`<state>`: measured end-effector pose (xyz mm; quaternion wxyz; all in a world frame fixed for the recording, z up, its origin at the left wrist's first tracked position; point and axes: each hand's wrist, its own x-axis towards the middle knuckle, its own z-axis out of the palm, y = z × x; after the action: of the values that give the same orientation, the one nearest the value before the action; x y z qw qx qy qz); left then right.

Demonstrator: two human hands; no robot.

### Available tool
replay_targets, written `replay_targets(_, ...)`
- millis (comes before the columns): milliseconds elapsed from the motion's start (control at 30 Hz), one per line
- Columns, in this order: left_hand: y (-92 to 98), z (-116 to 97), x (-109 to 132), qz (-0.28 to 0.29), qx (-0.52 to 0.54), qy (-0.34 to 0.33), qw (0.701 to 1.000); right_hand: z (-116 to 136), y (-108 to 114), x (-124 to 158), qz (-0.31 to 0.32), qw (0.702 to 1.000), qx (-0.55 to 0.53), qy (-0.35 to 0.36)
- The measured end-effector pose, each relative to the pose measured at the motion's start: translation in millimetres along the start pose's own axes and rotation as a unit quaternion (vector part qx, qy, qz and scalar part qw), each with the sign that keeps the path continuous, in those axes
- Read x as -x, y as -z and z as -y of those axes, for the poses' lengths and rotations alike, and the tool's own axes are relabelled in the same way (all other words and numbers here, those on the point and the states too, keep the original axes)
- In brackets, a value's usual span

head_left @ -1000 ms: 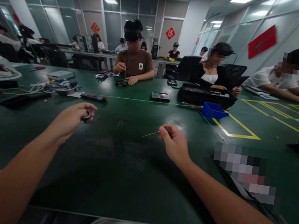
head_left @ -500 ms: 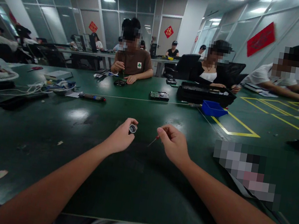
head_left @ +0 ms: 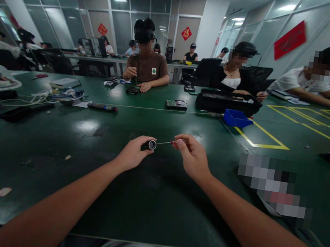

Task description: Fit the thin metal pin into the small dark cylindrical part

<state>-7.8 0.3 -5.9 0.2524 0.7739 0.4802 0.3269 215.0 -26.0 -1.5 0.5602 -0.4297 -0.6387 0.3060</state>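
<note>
Between the thumb and fingers of my left hand (head_left: pixel 133 152) is a small dark cylindrical part (head_left: pixel 151 144) with a pale ring round its open end, which faces right and toward me. My right hand (head_left: pixel 192 157) is closed on the red handle of a thin screwdriver (head_left: pixel 165 142). The shaft points left, and its tip is at the rim of the cylindrical part; whether it touches or goes inside I cannot tell. Both hands are held above the green table (head_left: pixel 127 205). My fingers hide most of the handle.
Ahead lie a hard drive (head_left: pixel 176 105), a blue bin (head_left: pixel 237 118) and a long black tray (head_left: pixel 229 103). A pen-like tool (head_left: pixel 102 107) and a cable-filled bowl (head_left: pixel 70 98) are on the left. A blurred-out item (head_left: pixel 270 186) lies right. Several people sit around.
The screwdriver has swung from pointing down-left to nearly level, its tip now at the cylindrical part. My left hand has turned that part's open end more to the right.
</note>
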Motion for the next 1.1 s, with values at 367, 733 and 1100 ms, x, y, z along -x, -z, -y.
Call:
replay_targets(367, -0.3, 3.4, 0.1, 0.001, 0.007, -0.004, 1.0, -0.6, -0.7, 0.4, 0.006, 1.0, -0.018, -0.01)
replay_targets(733, 0.0, 6.1, 0.9, 0.004, 0.015, -0.023, 1.0, -0.2, -1.1, 0.2, 0.005, 1.0, -0.007, -0.023)
replay_targets(1100, 0.7, 5.0, 1.9, 0.001, 0.014, -0.027, 1.0, 2.9, 1.3, -2.5, -0.011, 0.999, 0.01, -0.035)
